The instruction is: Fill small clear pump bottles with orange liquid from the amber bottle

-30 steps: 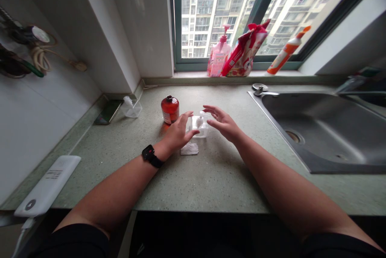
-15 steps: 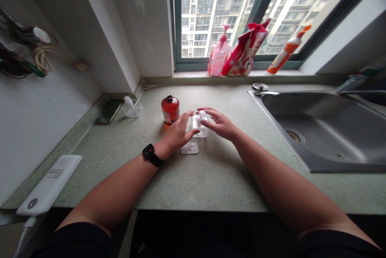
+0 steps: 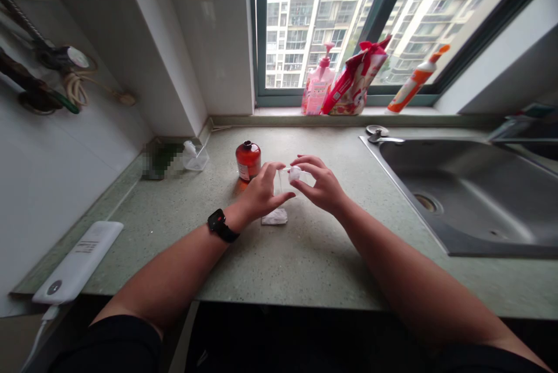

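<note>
My left hand [image 3: 260, 190], with a black watch on its wrist, holds a clear square plastic bottle [image 3: 284, 184] between thumb and fingers. The bottle is tilted, with its top toward me. My right hand [image 3: 321, 183] has its thumb and fingers closed around the whitish pump top [image 3: 295, 174] at the bottle's upper end. Just behind my left hand stands an amber bottle [image 3: 248, 161] with an open neck and a pale label. A folded white tissue [image 3: 274, 217] lies on the counter below my left hand.
A clear container with a white pump head [image 3: 194, 158] stands at the back left. A white power bank [image 3: 78, 262] lies at the left edge. The steel sink [image 3: 475, 198] is on the right. A pink pump bottle [image 3: 317, 89], red bag [image 3: 357, 82] and orange-white bottle [image 3: 411, 85] line the sill.
The clear bottle stood upright between my loosely spread hands; now it is tilted toward me. My left hand has closed on its body and my right fingers on its top. The view shifted slightly.
</note>
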Demonstrator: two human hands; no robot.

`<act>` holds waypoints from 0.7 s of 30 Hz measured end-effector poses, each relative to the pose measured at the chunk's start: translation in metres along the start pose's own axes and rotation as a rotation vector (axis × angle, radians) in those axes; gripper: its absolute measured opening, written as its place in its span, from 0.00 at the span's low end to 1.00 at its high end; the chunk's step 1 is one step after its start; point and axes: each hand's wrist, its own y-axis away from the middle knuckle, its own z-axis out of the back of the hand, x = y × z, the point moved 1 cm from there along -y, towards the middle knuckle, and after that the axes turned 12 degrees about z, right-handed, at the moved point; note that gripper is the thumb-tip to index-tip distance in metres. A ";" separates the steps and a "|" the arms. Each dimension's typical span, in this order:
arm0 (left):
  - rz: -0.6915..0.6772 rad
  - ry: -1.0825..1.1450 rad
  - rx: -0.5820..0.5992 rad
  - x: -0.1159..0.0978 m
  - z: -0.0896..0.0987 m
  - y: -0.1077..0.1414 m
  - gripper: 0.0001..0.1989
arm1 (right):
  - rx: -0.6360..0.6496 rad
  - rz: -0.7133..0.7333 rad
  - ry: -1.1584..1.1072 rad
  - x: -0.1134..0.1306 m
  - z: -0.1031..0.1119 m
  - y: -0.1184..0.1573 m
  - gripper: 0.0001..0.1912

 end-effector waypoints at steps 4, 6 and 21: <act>0.038 0.066 -0.018 -0.027 0.026 0.006 0.32 | -0.083 0.016 -0.186 0.002 0.027 -0.001 0.23; 0.068 0.132 -0.064 -0.038 0.048 0.010 0.33 | -0.241 -0.032 -0.247 -0.008 0.035 0.001 0.23; 0.756 -0.392 -0.621 0.085 0.177 0.063 0.35 | -0.189 -0.133 0.010 -0.041 0.012 0.020 0.17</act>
